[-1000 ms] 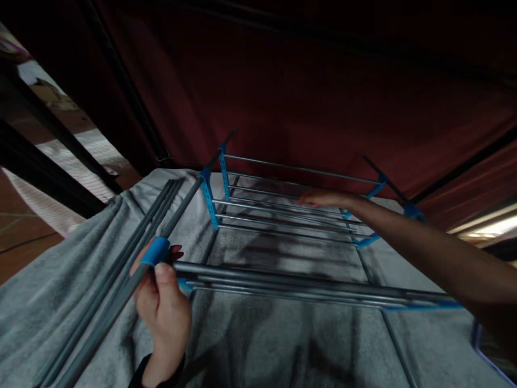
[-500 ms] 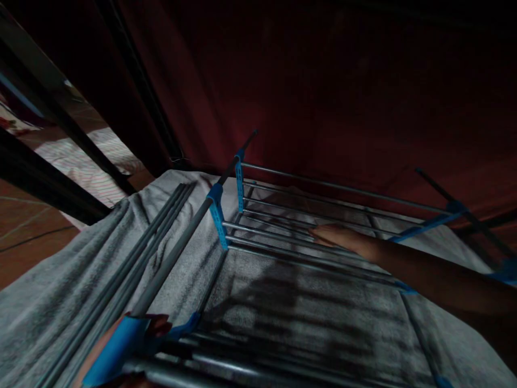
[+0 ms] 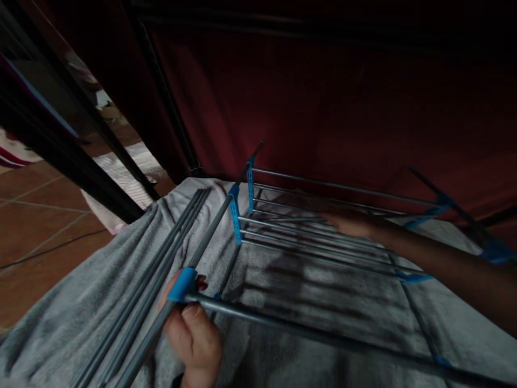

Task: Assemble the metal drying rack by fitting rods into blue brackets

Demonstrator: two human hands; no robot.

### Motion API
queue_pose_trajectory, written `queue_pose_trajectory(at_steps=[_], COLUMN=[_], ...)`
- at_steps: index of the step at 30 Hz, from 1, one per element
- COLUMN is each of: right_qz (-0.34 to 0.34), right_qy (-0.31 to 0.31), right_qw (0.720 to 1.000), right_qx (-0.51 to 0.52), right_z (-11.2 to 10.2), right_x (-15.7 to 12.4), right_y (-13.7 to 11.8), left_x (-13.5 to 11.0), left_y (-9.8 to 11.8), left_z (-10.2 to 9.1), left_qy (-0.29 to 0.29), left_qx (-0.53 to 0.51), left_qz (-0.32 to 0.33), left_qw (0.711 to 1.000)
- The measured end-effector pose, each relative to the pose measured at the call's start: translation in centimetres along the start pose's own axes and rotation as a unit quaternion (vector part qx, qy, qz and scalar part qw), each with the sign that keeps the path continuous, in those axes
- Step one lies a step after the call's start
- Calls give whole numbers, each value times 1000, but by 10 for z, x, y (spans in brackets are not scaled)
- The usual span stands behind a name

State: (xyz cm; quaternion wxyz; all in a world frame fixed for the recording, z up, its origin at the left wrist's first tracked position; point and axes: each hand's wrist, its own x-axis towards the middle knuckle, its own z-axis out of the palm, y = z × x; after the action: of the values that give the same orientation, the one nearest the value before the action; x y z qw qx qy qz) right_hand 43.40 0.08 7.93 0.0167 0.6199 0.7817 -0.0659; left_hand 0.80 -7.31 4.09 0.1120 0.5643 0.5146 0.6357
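Note:
A grey metal drying rack (image 3: 307,231) with blue plastic joints stands over a grey towel (image 3: 81,307) that is spread beneath it. My left hand (image 3: 194,334) is closed around the rack's near left corner, at a blue joint (image 3: 182,284) where the side rail meets the front bar. My right hand (image 3: 347,222) reaches across to the far rods and lies flat among them, fingers stretched out, blurred by motion. Several loose grey rods (image 3: 161,269) lie side by side on the towel to the left of the rack.
A dark red curtain or fabric wall (image 3: 323,108) hangs close behind the rack. Black bars (image 3: 81,167) slant across the left. Reddish floor tiles (image 3: 36,237) and a striped cloth (image 3: 117,178) show at the left.
The view swung down and back up. My left hand stays on the blue corner joint. My right hand stayed among the far rods and shifted slightly along them.

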Motion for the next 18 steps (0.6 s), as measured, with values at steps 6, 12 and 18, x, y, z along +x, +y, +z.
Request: queue_pose_trajectory(at_steps=[6, 12, 18], right_qz=[69, 184, 186], right_qy=[34, 79, 105], right_qw=[996, 973, 968], right_qx=[-43, -112, -129], right_z=[-60, -113, -135], right_x=[-52, -116, -172], right_y=[-30, -81, -117], left_x=[9, -9, -64], left_y=[8, 20, 33], left_z=[-3, -28, -65], left_qy=[-37, -41, -162], left_qx=[-7, -18, -11], left_qz=[5, -95, -5], left_qw=[999, 994, 987])
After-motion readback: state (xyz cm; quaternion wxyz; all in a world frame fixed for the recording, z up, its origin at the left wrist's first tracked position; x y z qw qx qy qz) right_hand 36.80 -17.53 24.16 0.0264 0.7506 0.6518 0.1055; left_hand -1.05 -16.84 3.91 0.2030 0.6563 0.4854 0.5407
